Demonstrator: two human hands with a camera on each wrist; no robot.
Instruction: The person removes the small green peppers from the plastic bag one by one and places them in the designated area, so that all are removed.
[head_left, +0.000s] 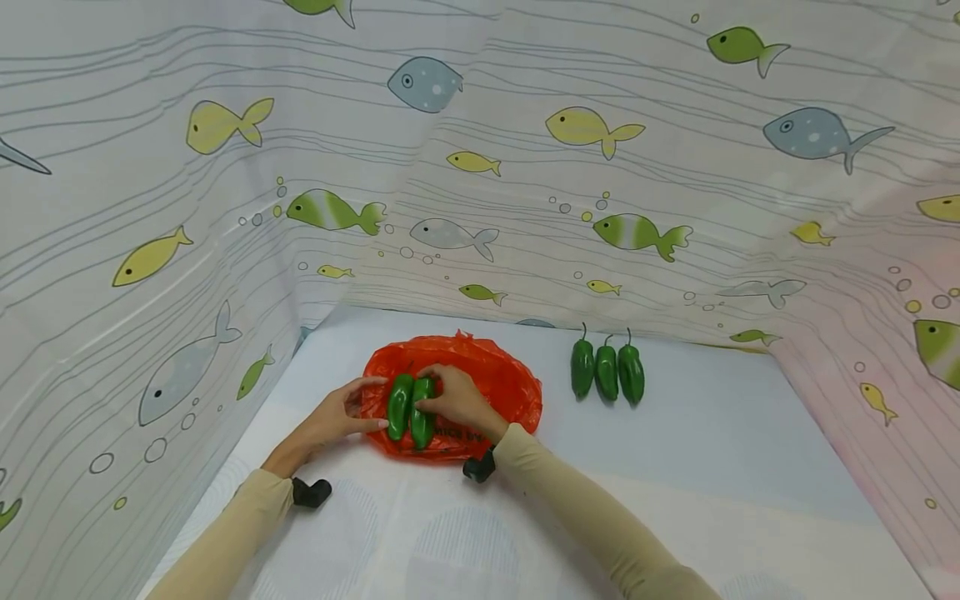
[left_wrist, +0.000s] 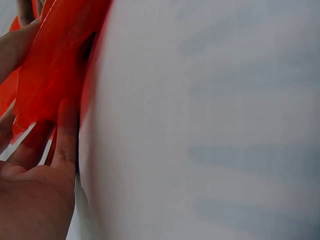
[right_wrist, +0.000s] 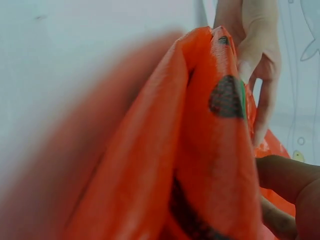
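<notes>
Two green chili peppers lie side by side on a red plastic bag (head_left: 517,408), the left pepper (head_left: 400,407) and the right pepper (head_left: 422,423). My right hand (head_left: 461,404) pinches the right pepper near its upper end between thumb and fingers. At the bag's left side is my left hand (head_left: 337,417), fingers spread, its thumb tip by the lower end of the left pepper. The left wrist view shows the left hand's fingers (left_wrist: 65,135) extended against the bag. Folds of the bag (right_wrist: 215,140) hide most of the peppers in the right wrist view.
Three more green peppers (head_left: 607,372) lie in a row at the back right of the white table (head_left: 697,433), stems toward the wall. A fish-patterned curtain (head_left: 525,192) encloses the back and both sides. A black camera (head_left: 311,492) sits at the left wrist.
</notes>
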